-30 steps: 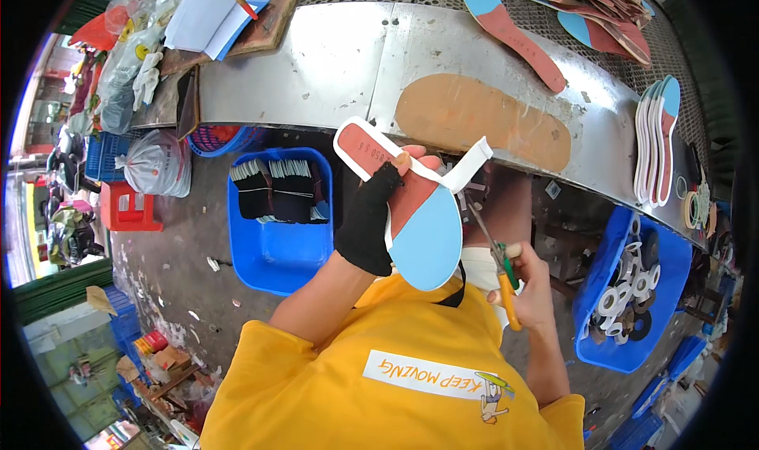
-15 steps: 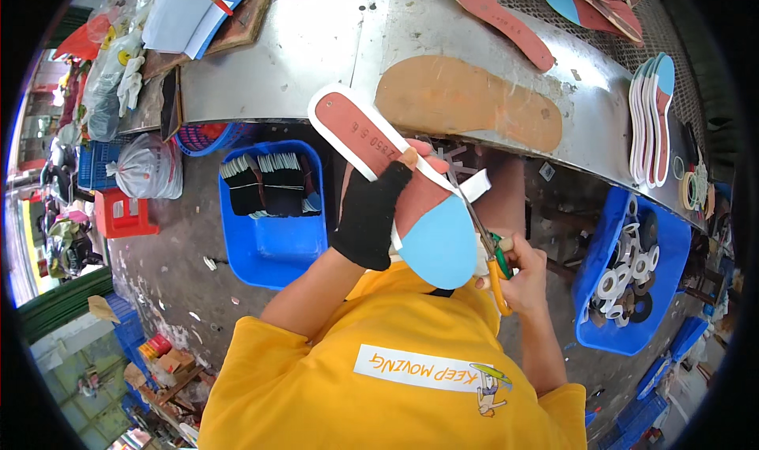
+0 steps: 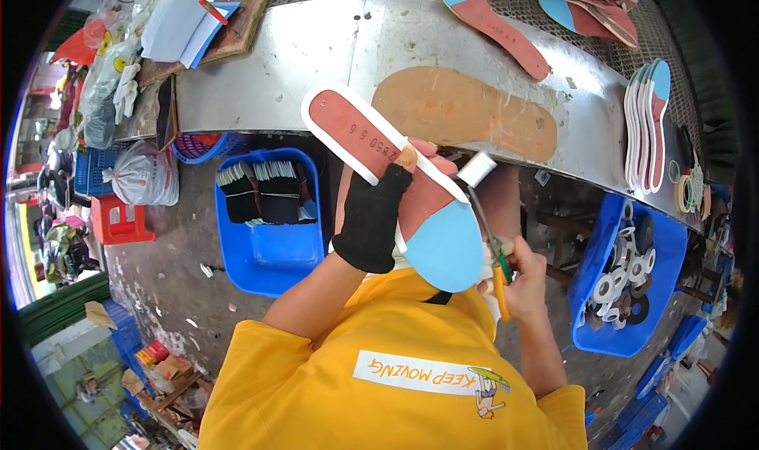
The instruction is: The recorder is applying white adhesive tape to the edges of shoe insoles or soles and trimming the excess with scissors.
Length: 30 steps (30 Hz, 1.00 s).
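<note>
1. Head view: left hand (image 3: 371, 217) in a black fingerless glove, forearm rising from the lower edge, wrist bent back.
2. Its fingers are clamped on a shoe insole (image 3: 395, 185), red with a white rim and a light-blue heel, held tilted in the air just in front of the metal bench (image 3: 277, 78).
3. Right hand (image 3: 526, 272) sits lower, fingers closed round an orange-handled brush (image 3: 492, 244); the white brush tip touches the insole's edge.
4. Blue bin (image 3: 269, 252) on the floor below.
</note>
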{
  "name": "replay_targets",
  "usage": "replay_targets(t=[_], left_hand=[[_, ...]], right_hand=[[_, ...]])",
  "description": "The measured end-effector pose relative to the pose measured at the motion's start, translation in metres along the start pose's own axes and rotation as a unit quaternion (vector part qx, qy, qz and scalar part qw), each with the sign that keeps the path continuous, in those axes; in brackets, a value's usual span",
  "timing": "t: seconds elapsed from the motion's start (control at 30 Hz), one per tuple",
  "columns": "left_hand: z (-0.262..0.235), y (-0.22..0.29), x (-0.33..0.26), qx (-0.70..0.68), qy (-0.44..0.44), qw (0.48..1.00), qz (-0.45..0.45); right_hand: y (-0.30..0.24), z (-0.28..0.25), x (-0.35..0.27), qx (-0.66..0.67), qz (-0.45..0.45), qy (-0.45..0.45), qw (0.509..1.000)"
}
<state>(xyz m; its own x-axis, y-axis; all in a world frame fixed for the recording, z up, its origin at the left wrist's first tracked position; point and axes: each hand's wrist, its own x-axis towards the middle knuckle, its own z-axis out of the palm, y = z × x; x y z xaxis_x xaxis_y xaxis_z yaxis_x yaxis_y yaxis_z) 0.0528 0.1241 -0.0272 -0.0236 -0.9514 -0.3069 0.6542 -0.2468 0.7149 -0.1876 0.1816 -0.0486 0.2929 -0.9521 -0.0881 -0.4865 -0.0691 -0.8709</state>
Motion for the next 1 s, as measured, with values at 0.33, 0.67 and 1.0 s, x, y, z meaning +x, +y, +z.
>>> replay_targets(t=[0.33,0.67,1.0], left_hand=[[0.016,0.002,0.012,-0.005,-0.126,0.991,0.054],[0.018,-0.001,0.02,0.063,-0.082,0.992,0.068],[0.044,0.003,0.017,0.13,-0.057,0.982,0.123]], right_hand=[[0.009,-0.109,0.105,-0.398,0.02,0.216,0.891],[-0.064,-0.023,0.084,0.084,-0.141,0.0,0.986],[-0.063,-0.013,0.098,0.081,-0.011,-0.001,0.997]])
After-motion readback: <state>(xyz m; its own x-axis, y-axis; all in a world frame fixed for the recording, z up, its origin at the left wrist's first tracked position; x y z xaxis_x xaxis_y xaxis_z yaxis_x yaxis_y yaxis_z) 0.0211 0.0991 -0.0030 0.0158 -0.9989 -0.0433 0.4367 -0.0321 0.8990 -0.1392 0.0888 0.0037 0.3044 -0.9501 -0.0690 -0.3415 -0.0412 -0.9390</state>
